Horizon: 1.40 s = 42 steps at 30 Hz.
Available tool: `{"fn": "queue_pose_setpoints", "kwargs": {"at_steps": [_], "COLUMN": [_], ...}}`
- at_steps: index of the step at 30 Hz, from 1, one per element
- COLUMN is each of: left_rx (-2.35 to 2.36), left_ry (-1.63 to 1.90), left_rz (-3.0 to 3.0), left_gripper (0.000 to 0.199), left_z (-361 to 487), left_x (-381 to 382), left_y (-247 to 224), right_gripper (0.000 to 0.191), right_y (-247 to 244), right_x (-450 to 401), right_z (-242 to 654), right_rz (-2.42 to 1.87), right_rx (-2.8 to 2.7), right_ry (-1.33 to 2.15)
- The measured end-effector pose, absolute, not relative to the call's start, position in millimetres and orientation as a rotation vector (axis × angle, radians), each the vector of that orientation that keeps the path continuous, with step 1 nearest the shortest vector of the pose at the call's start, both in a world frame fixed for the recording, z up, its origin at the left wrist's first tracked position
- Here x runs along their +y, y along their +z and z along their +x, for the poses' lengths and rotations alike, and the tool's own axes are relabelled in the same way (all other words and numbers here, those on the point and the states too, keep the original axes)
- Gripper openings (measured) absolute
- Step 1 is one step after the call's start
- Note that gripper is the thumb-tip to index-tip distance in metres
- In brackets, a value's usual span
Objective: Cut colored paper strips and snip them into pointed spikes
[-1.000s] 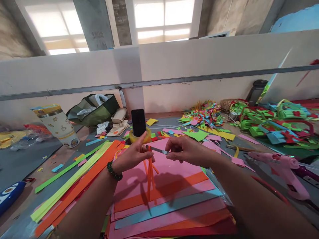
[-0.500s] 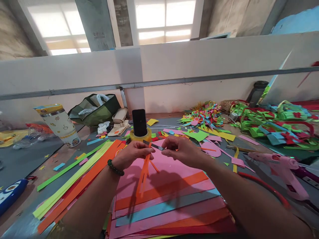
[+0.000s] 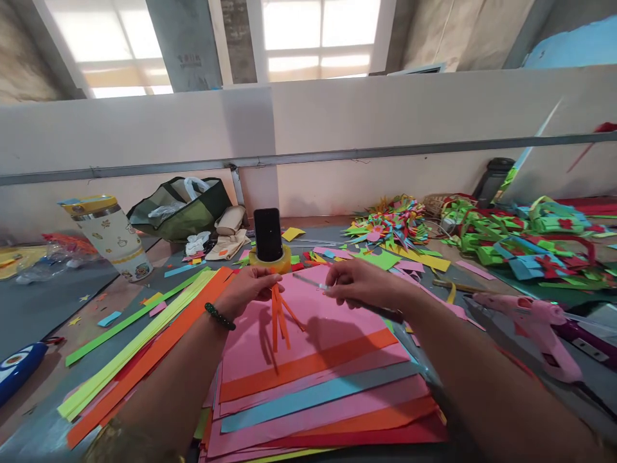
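My left hand (image 3: 253, 288), with a dark green bead bracelet at its wrist, pinches the top of a bundle of narrow orange paper strips (image 3: 279, 318). The strips hang down and fan out over a stack of coloured paper (image 3: 332, 318), pink on top, with orange and blue bands nearer me. To the right, my right hand (image 3: 359, 283) is closed round a thin, grey metal tool (image 3: 308, 281). Its narrow end points left toward the strips, apart from them, and its darker part shows under the palm.
A phone (image 3: 268, 235) stands in a yellow tape roll (image 3: 277, 262). Long paper strips (image 3: 159, 337) lie left, near a tumbler (image 3: 113, 238). A pink glue gun (image 3: 535, 321), paper flowers (image 3: 395, 222) and green paper baskets (image 3: 506, 238) are right.
My right hand has moved right, drawing the tool away from the strips. My left hand has shifted slightly left with the strips. The view has moved a little.
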<state>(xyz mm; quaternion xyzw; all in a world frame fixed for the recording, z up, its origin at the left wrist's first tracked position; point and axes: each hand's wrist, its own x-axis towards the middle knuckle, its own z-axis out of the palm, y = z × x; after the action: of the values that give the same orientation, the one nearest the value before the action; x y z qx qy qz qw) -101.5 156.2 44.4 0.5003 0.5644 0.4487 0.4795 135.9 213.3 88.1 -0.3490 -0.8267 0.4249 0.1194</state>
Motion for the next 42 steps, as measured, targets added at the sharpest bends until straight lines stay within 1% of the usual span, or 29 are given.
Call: {"fn": "queue_pose_setpoints", "kwargs": {"at_steps": [2,5,7,9,11,14,17,20,26,30,36,39,42], "left_rx": [1.411,1.473,1.529,1.617,1.723,1.779,1.706,1.648,1.595,1.601,1.63,1.646,1.654], "left_ry": [1.136,1.178,1.234,1.333,1.434,1.489,1.465,1.446,1.401,1.373,1.312,1.279,1.266], "left_rz": [1.22,1.275,1.33,1.41,1.554,1.779,1.815,1.818,1.843,1.908,1.832,1.799,1.763], "left_gripper": [0.031,0.03,0.031,0.038,0.041,0.03,0.021,0.017,0.015,0.015,0.015,0.018,0.02], "left_z": [-97.1,-89.5,-87.4,-88.0,-89.3,-88.4,-83.5,-79.1,-77.6,-76.4,-72.0,-71.4,-71.3], "left_x": [160.6,164.4,165.8,166.8,167.0,165.2,162.1,159.8,158.7,157.1,155.9,156.1,155.6], "left_y": [35.6,25.5,21.1,18.3,17.2,18.4,21.5,23.4,19.9,21.0,26.4,27.3,28.7], "right_gripper": [0.016,0.024,0.025,0.02,0.019,0.024,0.027,0.029,0.029,0.027,0.02,0.017,0.006], "right_y": [80.2,74.1,76.0,79.4,80.4,74.3,63.3,52.0,35.1,43.9,64.2,58.4,49.5], "right_x": [210.4,210.2,218.1,232.0,247.9,267.6,280.0,288.7,296.4,294.4,284.6,284.6,289.3], "right_z": [130.7,125.8,129.8,140.2,153.2,168.2,172.7,170.2,160.5,162.9,172.8,171.8,170.7], "right_rz": [-1.138,-1.319,-1.446,-1.63,-1.827,-1.986,-1.99,-1.917,-1.69,-1.617,-1.362,-1.373,-1.425], "right_rx": [-2.598,-2.779,-2.74,-2.648,-2.547,-2.5,-2.5,-2.479,-2.484,-2.41,-2.607,-2.668,-2.673], "right_ry": [1.161,0.843,0.657,0.442,0.262,0.158,0.126,0.098,0.128,0.14,0.443,0.535,0.601]}}
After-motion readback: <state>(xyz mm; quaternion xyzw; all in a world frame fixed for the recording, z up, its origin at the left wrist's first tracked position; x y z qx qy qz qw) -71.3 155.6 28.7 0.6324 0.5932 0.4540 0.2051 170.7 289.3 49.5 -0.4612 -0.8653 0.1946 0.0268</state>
